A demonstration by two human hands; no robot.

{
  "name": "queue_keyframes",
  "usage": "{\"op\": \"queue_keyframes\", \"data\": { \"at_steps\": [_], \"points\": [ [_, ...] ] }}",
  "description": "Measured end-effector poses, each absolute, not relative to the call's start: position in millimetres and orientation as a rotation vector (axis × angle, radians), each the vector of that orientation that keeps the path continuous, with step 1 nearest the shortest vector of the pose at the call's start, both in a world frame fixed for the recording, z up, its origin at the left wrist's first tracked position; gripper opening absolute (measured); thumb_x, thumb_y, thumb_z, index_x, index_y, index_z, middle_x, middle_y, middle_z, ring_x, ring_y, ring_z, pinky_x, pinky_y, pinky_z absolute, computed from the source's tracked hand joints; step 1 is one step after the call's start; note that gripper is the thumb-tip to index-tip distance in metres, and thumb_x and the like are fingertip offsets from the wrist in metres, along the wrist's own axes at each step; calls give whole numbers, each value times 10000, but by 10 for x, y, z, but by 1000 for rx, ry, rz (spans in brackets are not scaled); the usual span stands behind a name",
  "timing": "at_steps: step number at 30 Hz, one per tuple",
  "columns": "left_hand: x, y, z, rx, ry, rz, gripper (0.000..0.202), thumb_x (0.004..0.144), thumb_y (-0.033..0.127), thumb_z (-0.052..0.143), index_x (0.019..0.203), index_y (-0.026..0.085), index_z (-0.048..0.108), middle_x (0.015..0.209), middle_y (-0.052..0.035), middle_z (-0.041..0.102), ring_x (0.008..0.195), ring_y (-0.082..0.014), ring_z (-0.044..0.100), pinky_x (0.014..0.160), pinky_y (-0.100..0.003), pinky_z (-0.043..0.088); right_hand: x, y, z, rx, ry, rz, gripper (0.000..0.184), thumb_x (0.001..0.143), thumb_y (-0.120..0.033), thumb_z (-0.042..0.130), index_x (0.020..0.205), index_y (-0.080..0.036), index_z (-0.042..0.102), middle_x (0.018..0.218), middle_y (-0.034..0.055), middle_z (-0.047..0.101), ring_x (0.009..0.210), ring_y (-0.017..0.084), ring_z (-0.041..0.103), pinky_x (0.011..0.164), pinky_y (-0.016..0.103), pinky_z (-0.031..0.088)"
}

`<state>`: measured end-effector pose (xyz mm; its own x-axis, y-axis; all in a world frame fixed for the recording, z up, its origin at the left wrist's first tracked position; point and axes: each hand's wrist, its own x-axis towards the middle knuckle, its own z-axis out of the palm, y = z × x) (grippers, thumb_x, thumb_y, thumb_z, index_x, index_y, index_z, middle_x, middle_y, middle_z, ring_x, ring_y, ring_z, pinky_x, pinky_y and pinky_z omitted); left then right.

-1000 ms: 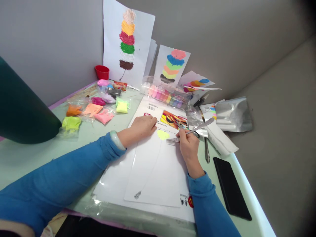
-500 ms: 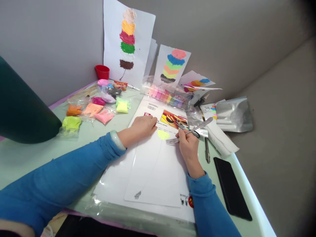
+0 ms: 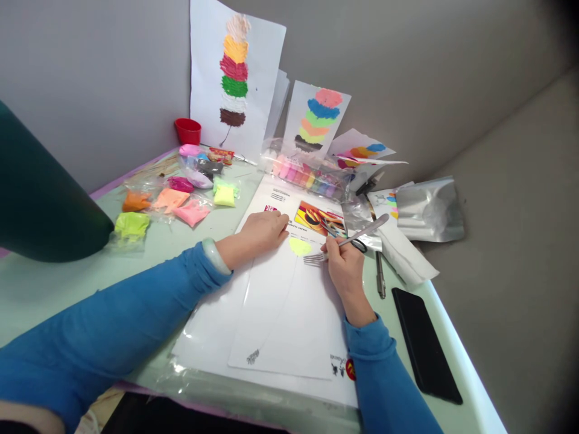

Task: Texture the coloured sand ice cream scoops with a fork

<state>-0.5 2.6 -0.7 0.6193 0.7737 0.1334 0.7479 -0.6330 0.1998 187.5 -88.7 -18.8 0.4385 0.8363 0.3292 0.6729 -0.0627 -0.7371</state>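
Observation:
A white sheet of paper (image 3: pixel 271 313) lies on a larger white glossy paper pack. On its upper part is a flattened patch of yellow clay (image 3: pixel 300 246), with a faint drawn line running down from it to a small dark sketch. My left hand (image 3: pixel 266 231) rests on the sheet's upper left edge, fingers laid down beside the yellow patch. In my right hand (image 3: pixel 346 265) is a metal fork (image 3: pixel 368 229), gripped near its neck. Its tines touch or hover just over the paper at the patch's lower right; I cannot tell which.
Bagged coloured clay (image 3: pixel 183 208) lies to the left, near a red cup (image 3: pixel 187 131). Finished clay pictures (image 3: pixel 234 87) lean on the wall behind a clear case of clay (image 3: pixel 307 175). Scissors (image 3: pixel 359 245), a pen (image 3: pixel 380 277), tissue (image 3: pixel 409 256) and a black phone (image 3: pixel 425 343) are at right.
Almost nothing differs. Both hands and the fork stay in nearly the same place, and the yellow patch looks the same.

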Motion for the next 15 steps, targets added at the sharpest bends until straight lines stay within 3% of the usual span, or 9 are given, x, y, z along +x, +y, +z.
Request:
{"op": "queue_keyframes", "data": {
  "at_steps": [15],
  "points": [
    [-4, 28, -17, 2747, 1281, 331, 227, 913, 319, 412, 947, 189, 594, 971, -76, 654, 888, -221, 612, 674, -316, 422, 1881, -883, -191, -1793, -1325, 239, 372, 858, -430, 491, 660, -177, 679, 594, 23, 651, 594, 172, 597, 596, 273, 393]
  ]
}}
